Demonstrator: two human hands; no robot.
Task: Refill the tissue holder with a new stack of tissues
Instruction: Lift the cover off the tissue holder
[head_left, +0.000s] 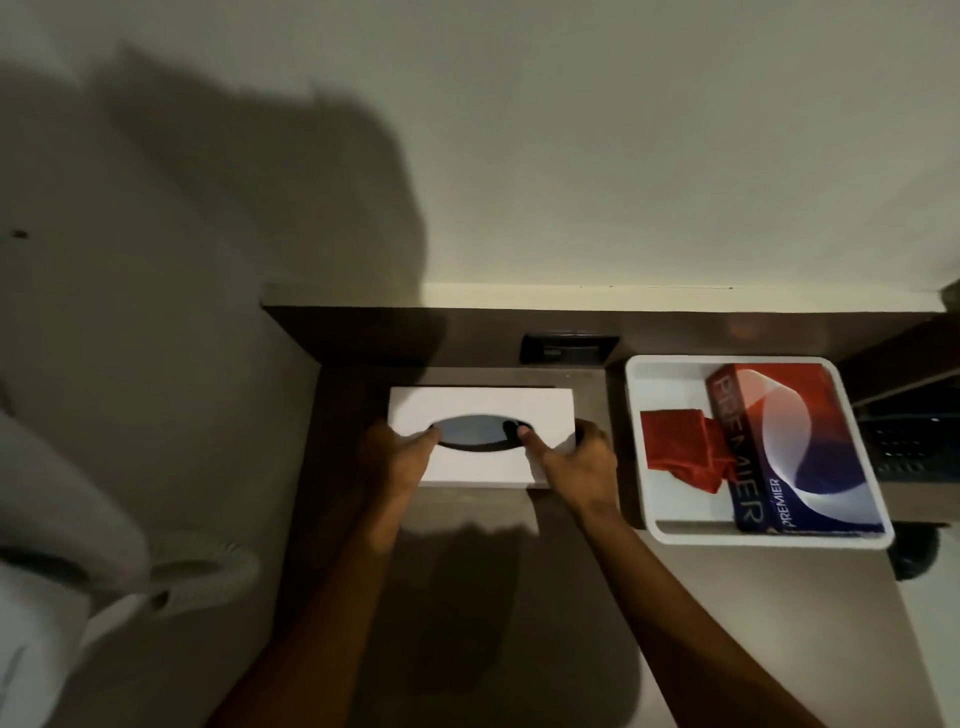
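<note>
A white rectangular tissue holder (483, 410) with a dark oval slot in its top lies on the dark counter near the back wall. My left hand (397, 457) grips its left front side, thumb at the left end of the slot. My right hand (576, 462) grips its right side, thumb at the slot's right end and fingers curled round the right edge. A red, white and blue tissue box (795, 447) marked PREMIER lies in a white tray (670, 530) to the right.
A folded red cloth (675, 449) lies in the tray beside the tissue box. A dark socket plate (569, 349) sits on the back panel behind the holder. A white appliance with a ribbed hose (208, 577) hangs at the left. A dark basket (914, 447) is at the far right.
</note>
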